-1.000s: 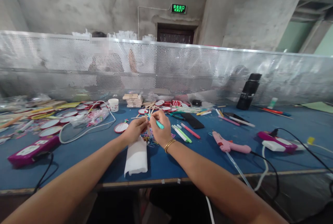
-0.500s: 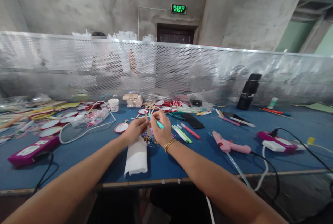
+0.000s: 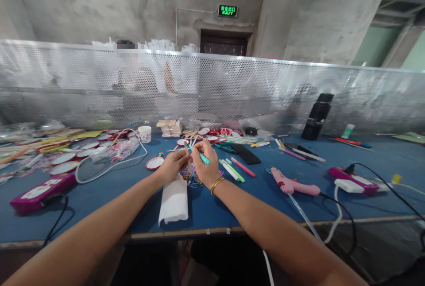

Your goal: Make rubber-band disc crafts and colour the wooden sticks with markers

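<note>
My left hand (image 3: 171, 165) and my right hand (image 3: 205, 162) meet over the middle of the blue table (image 3: 232, 202). The right hand, with a gold bracelet at its wrist, is closed on a teal marker (image 3: 201, 156). The left hand's fingers pinch a thin wooden stick (image 3: 187, 150) close to the marker's tip. Under the hands lies a heap of coloured rubber bands (image 3: 191, 176). A folded white cloth (image 3: 174, 201) lies just in front of the left wrist.
Loose markers (image 3: 236, 169) lie right of my hands, then a pink glue gun (image 3: 291, 185) with its cord. Round red-and-white badges (image 3: 66, 158) and a white cable (image 3: 109, 166) fill the left side. A black bottle (image 3: 317, 117) stands by the perforated metal screen (image 3: 265, 95), with a person behind it.
</note>
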Available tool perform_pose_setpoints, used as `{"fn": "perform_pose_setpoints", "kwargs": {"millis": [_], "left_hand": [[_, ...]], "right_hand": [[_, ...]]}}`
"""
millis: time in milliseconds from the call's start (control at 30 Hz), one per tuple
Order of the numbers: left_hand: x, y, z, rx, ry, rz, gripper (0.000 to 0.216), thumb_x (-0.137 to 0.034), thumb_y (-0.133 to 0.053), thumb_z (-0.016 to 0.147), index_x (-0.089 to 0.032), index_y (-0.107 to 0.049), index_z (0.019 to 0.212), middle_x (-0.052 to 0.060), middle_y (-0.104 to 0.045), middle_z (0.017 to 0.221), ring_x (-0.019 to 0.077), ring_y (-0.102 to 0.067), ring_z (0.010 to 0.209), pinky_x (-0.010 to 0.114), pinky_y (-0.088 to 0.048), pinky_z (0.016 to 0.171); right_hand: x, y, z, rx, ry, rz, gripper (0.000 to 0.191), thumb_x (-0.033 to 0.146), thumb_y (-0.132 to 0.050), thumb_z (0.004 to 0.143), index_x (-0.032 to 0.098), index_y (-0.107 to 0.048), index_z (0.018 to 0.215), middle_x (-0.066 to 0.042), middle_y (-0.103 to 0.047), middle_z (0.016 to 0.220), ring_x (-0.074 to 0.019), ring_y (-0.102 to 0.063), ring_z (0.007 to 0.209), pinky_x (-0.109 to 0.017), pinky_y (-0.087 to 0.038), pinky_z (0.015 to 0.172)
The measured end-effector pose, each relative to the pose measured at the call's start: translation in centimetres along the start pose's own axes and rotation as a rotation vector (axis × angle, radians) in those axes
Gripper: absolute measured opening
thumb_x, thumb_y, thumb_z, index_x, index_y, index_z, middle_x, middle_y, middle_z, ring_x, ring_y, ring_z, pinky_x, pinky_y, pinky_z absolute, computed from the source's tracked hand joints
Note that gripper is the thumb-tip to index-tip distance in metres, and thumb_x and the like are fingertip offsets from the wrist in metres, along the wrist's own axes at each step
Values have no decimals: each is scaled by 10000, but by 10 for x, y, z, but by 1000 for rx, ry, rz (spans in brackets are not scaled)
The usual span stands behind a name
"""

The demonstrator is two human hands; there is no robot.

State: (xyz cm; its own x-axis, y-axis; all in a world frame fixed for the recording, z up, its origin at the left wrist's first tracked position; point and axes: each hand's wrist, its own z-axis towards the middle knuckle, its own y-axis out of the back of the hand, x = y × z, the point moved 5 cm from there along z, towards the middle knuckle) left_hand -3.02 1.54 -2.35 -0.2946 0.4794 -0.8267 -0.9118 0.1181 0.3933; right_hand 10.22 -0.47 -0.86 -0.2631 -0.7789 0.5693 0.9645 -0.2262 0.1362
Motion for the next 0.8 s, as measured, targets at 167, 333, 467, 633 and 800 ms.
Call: {"fn": "perform_pose_setpoints", "kwargs": {"millis": [167,333,467,633,800], "left_hand": [[1,-2,0,18,-9,-30,451,-572,-616,778,-175,-467,623,-52,-394,513,80,-329,479,228,-256,466],[3,-3,0,26,4,-37,449,-581,-602,788,-169,-487,654,-57,-387,519,78,-320,481,224,-249,468],[3,-2,1,18,8,-18,468,-597,-594,785,-172,-472,628,-52,-397,512,81,-331,482,225,-253,468],[1,-1,0,7,10,19,471,-608,-577,788,-176,-474,631,-49,-409,509,86,-340,479,228,-263,469],[1,-2,0,18,-11,6,449,-581,-584,800,-169,-488,649,-52,-397,521,84,-332,487,231,-265,476]], "right_hand": [[2,-2,-2,28,11,10,116,308,-495,909,224,-529,836,-1,-641,719,-165,-627,699,-281,-486,690],[4,-2,-2,27,14,15,120,312,-497,911,220,-531,840,1,-641,725,-162,-625,703,-277,-483,693],[0,-1,-1,13,0,17,116,310,-497,910,223,-522,838,7,-635,697,-161,-621,667,-280,-483,684],[-1,0,0,-11,-3,27,106,291,-490,903,225,-510,824,14,-624,676,-157,-625,645,-277,-483,671],[5,0,-1,12,18,19,114,305,-495,908,223,-526,834,4,-639,714,-162,-625,686,-282,-482,693]]}}
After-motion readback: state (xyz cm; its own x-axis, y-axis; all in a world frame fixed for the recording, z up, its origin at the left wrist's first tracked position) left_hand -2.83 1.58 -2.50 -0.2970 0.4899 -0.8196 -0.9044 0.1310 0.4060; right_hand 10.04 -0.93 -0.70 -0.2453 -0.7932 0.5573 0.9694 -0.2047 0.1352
